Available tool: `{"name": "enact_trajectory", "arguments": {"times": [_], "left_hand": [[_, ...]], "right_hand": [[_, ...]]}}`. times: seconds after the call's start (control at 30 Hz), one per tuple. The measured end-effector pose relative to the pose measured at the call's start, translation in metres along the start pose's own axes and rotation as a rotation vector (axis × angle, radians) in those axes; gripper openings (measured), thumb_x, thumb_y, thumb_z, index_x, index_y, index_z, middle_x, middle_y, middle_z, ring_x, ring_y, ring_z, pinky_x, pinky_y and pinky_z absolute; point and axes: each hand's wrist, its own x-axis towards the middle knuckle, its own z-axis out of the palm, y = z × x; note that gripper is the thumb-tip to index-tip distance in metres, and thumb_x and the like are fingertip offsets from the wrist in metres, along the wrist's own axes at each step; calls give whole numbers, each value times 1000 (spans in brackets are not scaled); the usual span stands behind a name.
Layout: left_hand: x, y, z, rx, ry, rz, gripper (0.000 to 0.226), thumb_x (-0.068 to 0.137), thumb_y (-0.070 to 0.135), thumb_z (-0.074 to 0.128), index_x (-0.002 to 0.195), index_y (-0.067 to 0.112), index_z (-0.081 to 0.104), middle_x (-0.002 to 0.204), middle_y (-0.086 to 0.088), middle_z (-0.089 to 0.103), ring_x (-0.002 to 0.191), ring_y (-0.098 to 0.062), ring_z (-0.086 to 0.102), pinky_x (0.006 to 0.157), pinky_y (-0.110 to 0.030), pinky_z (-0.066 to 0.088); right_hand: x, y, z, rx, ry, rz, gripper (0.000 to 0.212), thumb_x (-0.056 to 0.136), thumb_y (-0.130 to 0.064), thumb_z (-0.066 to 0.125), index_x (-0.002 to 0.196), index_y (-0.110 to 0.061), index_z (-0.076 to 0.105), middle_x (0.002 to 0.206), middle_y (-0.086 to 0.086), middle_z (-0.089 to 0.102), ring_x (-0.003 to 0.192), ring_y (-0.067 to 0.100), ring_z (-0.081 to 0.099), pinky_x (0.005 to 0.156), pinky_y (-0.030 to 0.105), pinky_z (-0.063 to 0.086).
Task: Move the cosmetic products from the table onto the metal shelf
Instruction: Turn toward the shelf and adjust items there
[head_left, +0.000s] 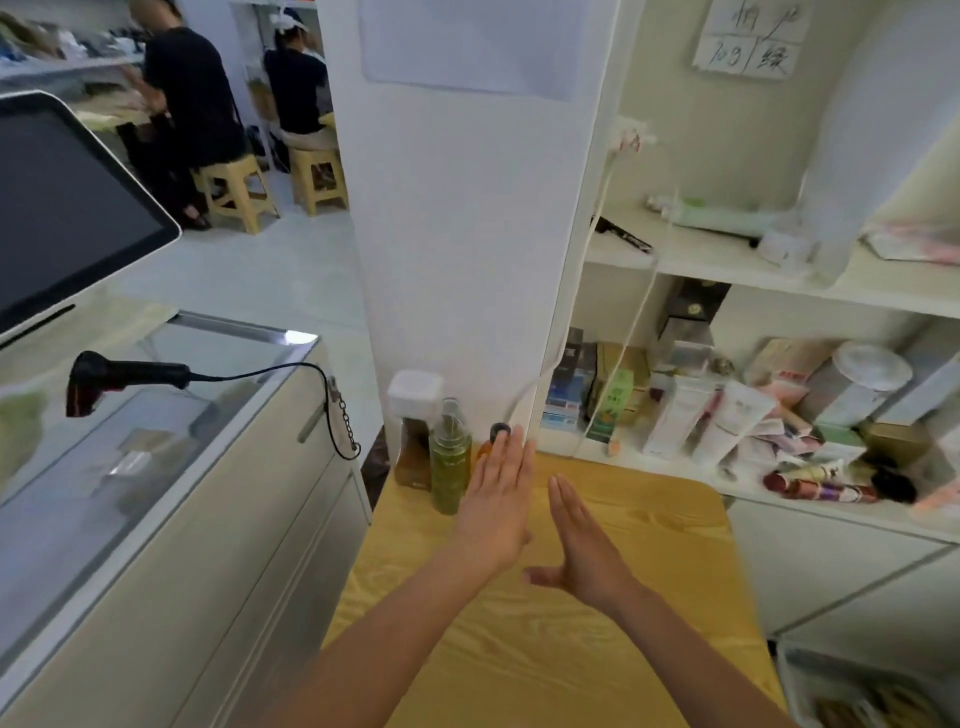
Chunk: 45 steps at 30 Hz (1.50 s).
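Yellow wood-grain table (649, 545) beside white shelf (779, 280): left hand (496, 499) and right hand (582, 545), flat-fingered and empty, are hovering near green spray bottle (449, 457) standing at the table's far-left corner; a careless reach risks toppling it.

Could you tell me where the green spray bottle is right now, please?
In the head view, the green spray bottle stands at the far left corner of the yellow table, between the brown bottle with the white cap and the left hand.
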Motion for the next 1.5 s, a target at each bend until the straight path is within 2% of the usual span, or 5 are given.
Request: {"name": "enact_trajectory", "arguments": {"times": [0.3,0.5,0.8,1.17,1.5], "left_hand": [[76,-18,6,21,-39,-20,74,94,-3,42,152,2,-5,157,-26,2,146,-38,5,117,-43,20],[76,-15,9,25,48,68,48,91,1,50,137,2,37,132,-17,37,127,-32,34,94,-37,45],[57,-14,5,-137,-9,117,29,88,2,57,116,9,58,122,-9,46,116,-25,37,82,-34,47],[2,24,-31,-551,-8,312,47,86,21,69,129,28,53,125,8,51,119,-10,43,97,-26,41],[-67,84,23,-945,-523,458,82,62,29,86,133,33,45,127,9,56,117,-13,54,102,-35,45]], "right_hand": [[64,9,17,98,-45,102,138,50,-93,33,147,-8,-17,156,3,-20,143,13,-14,119,32,8],[83,18,39,207,-29,147,110,72,-38,77,151,-13,4,159,1,1,146,16,4,116,32,22],[78,12,50,771,32,392,82,69,-2,81,137,-13,36,124,-1,49,117,19,48,74,13,46],[-30,-13,47,1147,309,550,68,66,-6,84,114,-37,48,106,-20,59,97,2,56,60,15,49],[-176,-34,39,1205,580,657,58,59,-16,87,109,-28,60,92,-6,72,75,10,67,61,28,53]]}}
